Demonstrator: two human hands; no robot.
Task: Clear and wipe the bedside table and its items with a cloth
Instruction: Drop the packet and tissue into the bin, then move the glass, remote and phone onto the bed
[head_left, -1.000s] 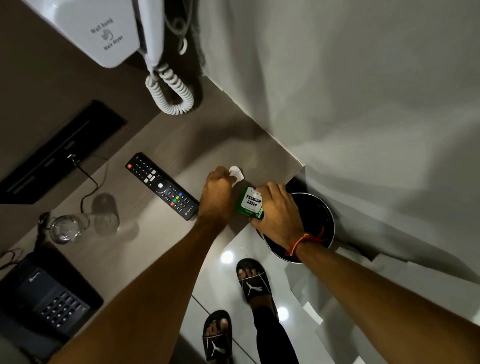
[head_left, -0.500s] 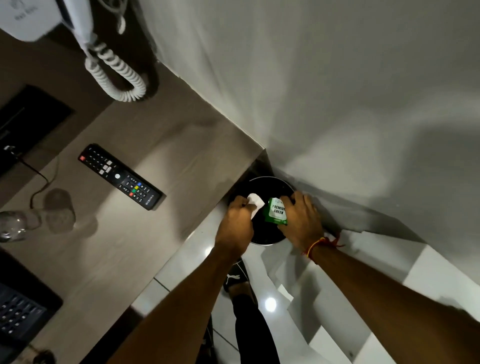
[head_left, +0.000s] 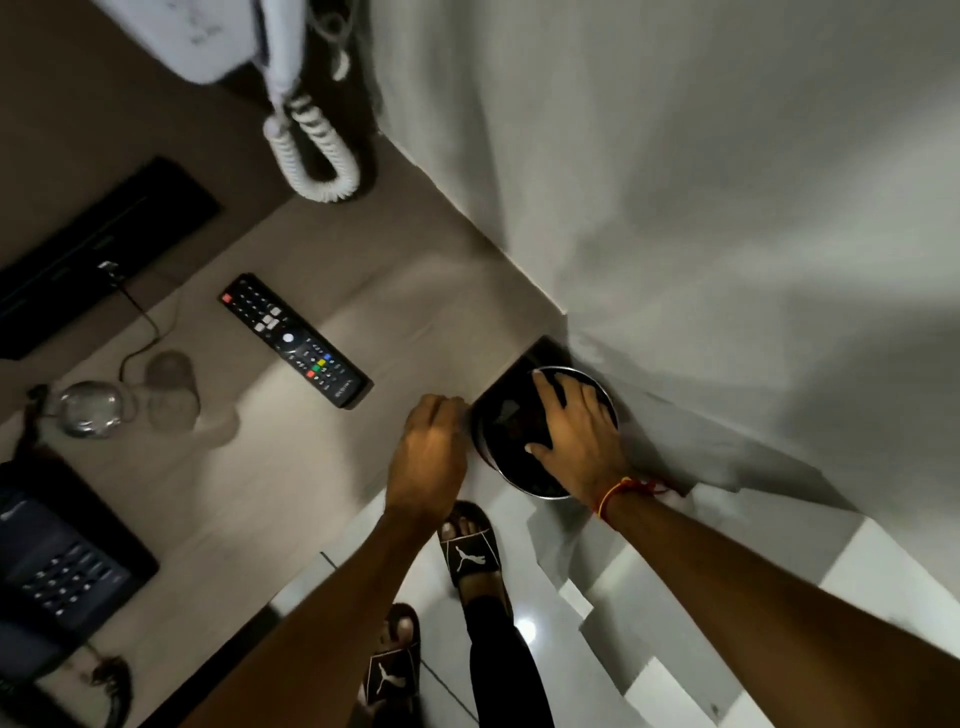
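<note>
The wooden bedside table (head_left: 291, 467) carries a black remote (head_left: 296, 340), an upturned clear glass (head_left: 98, 408) and a dark telephone (head_left: 57, 561). A round black bin (head_left: 498, 415) with a metal rim stands on the floor at the table's right corner. My right hand (head_left: 571, 431) hovers over the bin's mouth with fingers spread and nothing in it. My left hand (head_left: 434, 452) is at the table's edge beside the bin, its fingers curled under; I cannot see whether it holds anything.
A white wall-hung hair dryer (head_left: 208, 36) with a coiled cord (head_left: 317, 156) hangs above the table. A black socket panel (head_left: 98, 244) with a plugged cable sits on the back wall. White bedding (head_left: 701, 208) fills the right side. My sandalled feet (head_left: 470, 551) stand on glossy tiles.
The green packet has left my right hand, which now opens over the bin. The white scrap in my left hand is out of sight, and that hand moved back to the table edge.
</note>
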